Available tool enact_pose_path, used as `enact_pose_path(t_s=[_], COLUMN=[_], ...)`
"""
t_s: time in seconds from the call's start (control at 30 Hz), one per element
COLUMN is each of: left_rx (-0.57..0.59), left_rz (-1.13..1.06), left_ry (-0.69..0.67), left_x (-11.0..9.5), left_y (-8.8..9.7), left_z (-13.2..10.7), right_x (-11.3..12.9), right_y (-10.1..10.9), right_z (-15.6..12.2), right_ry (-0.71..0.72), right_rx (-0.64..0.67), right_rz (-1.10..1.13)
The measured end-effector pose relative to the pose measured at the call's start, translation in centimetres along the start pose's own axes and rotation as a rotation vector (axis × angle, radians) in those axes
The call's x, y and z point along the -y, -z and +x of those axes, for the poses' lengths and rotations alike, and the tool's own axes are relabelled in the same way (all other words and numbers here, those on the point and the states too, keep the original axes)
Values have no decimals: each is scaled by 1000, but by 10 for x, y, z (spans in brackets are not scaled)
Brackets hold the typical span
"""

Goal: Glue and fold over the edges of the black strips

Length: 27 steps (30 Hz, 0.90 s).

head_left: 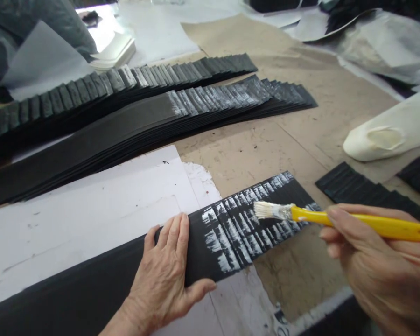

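Clasping brush (310,215) in right grip (385,261), left grip (166,266) outstretched on strips (203,247), plastic bag (385,46) beyond.

Black strips (199,247) — flat, overlapping, ends white-streaked | brush (310,215) — yellow handle, pale bristles, at streaked ends

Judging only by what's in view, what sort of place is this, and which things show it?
Probably a workshop: black strips lie in overlapping stacks on a table, some ends are streaked white, and the right hand holds a brush.
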<state>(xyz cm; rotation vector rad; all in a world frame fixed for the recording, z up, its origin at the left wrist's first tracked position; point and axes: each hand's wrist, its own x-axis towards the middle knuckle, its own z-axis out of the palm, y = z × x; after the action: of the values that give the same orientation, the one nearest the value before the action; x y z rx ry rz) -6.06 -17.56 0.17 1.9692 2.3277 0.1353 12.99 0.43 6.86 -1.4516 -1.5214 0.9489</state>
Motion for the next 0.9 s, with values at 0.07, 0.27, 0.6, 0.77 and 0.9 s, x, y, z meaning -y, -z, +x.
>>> enact_pose_path(t_s=[0.07, 0.27, 0.6, 0.77, 0.9], left_rx=[1, -6, -15, -78, -105], left_rz=[1, 22, 33, 66, 81], left_ry=[-4, -19, -32, -73, -91], left_x=[0, 0, 3, 3, 4], left_y=[0, 0, -2, -2, -3], left_z=[0, 1, 1, 1, 2], right_x=[9, -2, 15, 1, -14], right_y=[-13, -47, -43, -64, -39], right_z=[-13, -23, -23, -17, 21], right_ry=[-94, -82, -52, -78, -22], right_rx=[56, 310, 139, 244, 93], right_rz=[127, 146, 211, 121, 9])
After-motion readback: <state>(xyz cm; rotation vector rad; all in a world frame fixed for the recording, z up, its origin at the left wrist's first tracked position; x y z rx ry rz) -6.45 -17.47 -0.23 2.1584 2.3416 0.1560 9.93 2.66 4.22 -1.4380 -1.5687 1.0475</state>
